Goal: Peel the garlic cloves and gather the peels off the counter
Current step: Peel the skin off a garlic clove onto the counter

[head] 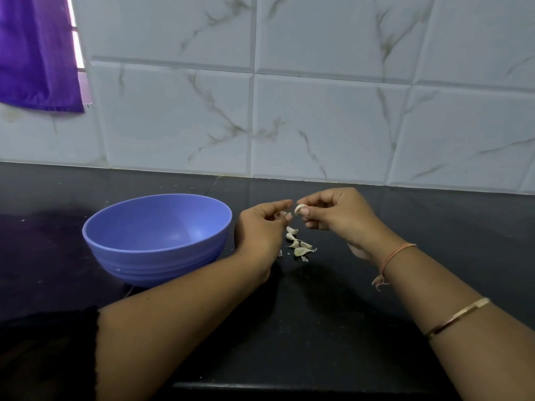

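One blue plastic bowl (156, 238) on black counter (318, 314), just left of the hands; only bare inner wall showing inside. One garlic clove (299, 209) held above counter between both hands: pinched by right hand (333, 215) thumb and forefinger, left hand (262, 230) fingertips pinching its skin from the other side. Long axis roughly upright, curved; tip direction too small to tell. Below: five pale garlic pieces (298, 243) clustered, plus two flakes; cloves vs peels unclear.

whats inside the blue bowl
The blue bowl shows only its bare inner wall and floor, with nothing lying in it. Its near rim hides the closest part of the inside.
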Demonstrator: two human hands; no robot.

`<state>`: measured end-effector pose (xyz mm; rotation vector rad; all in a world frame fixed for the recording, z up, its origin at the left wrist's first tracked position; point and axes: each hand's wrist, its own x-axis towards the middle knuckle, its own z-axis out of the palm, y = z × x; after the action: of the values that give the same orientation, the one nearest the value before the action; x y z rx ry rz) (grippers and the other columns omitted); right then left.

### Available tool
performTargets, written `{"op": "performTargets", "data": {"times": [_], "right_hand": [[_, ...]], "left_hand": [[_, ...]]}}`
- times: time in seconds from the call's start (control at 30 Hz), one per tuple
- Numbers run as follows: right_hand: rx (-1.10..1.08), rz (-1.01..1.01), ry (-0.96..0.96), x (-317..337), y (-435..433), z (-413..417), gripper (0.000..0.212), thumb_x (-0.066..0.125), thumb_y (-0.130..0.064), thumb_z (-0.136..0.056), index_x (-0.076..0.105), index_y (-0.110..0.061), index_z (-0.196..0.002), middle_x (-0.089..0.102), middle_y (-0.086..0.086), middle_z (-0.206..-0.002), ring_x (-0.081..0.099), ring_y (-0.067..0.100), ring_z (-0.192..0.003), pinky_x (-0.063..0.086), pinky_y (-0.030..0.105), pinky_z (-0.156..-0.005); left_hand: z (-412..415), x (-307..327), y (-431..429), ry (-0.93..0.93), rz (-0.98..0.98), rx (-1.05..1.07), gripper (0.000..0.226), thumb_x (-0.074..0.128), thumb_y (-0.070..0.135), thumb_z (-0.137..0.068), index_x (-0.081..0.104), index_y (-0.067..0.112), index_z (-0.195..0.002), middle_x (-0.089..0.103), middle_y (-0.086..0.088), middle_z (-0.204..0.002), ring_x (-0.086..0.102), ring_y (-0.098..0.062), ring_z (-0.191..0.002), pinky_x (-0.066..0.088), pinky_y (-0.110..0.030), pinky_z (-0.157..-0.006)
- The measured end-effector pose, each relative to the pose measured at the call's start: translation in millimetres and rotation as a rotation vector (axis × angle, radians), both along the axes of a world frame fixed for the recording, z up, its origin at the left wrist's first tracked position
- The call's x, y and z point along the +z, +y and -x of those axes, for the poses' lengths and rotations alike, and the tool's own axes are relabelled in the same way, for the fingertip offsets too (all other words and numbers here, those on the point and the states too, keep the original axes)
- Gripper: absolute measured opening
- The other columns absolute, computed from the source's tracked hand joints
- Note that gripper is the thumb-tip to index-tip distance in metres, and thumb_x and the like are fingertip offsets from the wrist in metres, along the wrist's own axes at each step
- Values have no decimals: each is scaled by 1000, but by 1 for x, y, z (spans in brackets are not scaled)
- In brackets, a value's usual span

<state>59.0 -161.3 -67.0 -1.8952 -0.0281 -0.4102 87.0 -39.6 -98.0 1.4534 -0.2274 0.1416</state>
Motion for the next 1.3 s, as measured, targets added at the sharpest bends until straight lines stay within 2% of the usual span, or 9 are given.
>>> {"op": "performTargets", "data": {"times": [0.07, 0.17, 0.33, 0.53, 0.77, 0.93, 1.03, 1.1, 1.3], "right_hand": [[19, -14, 25, 0, -1, 0, 10, 61, 1, -84, 68, -4, -88, 64, 8, -75, 60, 12, -67, 56, 18, -64], [35, -49, 55, 0, -2, 1, 10, 58, 0, -86, 68, -2, -89, 64, 10, -76, 60, 13, -68, 56, 18, -65], [48, -147, 98, 2, -3, 2, 9, 59, -1, -86, 68, -1, -86, 63, 11, -75, 59, 13, -66, 54, 19, -63], [98, -216, 128, 2, -1, 4, 12, 56, 1, -87, 65, 2, -93, 62, 10, -74, 57, 11, -63, 54, 18, -61], [151, -112, 148, 4, -1, 6, 18, 57, -5, -88, 64, -6, -105, 64, 9, -72, 62, 12, -57, 54, 21, -58], [137, 19, 91, 2, 0, 6, 17, 62, -7, -85, 65, -2, -101, 69, 19, -88, 67, 20, -70, 56, 26, -65], [64, 155, -13, 2, -3, 5, 11, 68, -10, -80, 68, -8, -92, 71, 14, -94, 66, 18, -84, 55, 27, -72], [47, 210, -45, 3, -5, 4, 10, 70, -10, -78, 70, -11, -88, 71, 9, -89, 63, 12, -82, 53, 22, -67], [97, 119, -65, 2, -6, 1, 17, 68, 4, -76, 66, -8, -88, 67, 5, -78, 62, 6, -66, 53, 20, -61]], "left_hand": [[-1, -1, 0, 0, -67, 24, 28, 61, 2, -85, 68, 18, -107, 62, 6, -78, 50, -3, -64, 40, -5, -47], [-2, -2, 1, 17, -105, 27, 31, 57, 0, -88, 67, 19, -110, 60, 8, -74, 49, -3, -58, 41, -7, -43], [-1, -1, 1, 0, -97, 21, 21, 60, 8, -87, 69, 16, -104, 64, 10, -80, 55, 0, -69, 42, -8, -56], [3, 0, 1, -21, -87, -15, 7, 67, 18, -84, 70, 16, -90, 69, 3, -82, 63, -7, -81, 48, -17, -68], [2, 1, 1, -25, -95, 21, 10, 63, 25, -87, 70, 18, -87, 67, 2, -76, 54, -5, -67, 41, -17, -55], [4, 2, 1, -21, -76, 0, 12, 64, 24, -85, 72, 16, -89, 69, 2, -79, 57, -3, -69, 41, -13, -54], [7, 4, 2, -14, -56, -34, 7, 66, 24, -84, 71, 18, -84, 67, 6, -74, 56, 0, -67, 40, -14, -54], [8, 5, 2, -11, -50, -54, 7, 67, 23, -83, 71, 18, -84, 69, 6, -78, 59, 0, -74, 41, -15, -57], [7, 4, 2, 47, 1, -69, 7, 67, 21, -82, 72, 20, -77, 72, -8, -86, 62, -13, -81, 47, -24, -65]]}}
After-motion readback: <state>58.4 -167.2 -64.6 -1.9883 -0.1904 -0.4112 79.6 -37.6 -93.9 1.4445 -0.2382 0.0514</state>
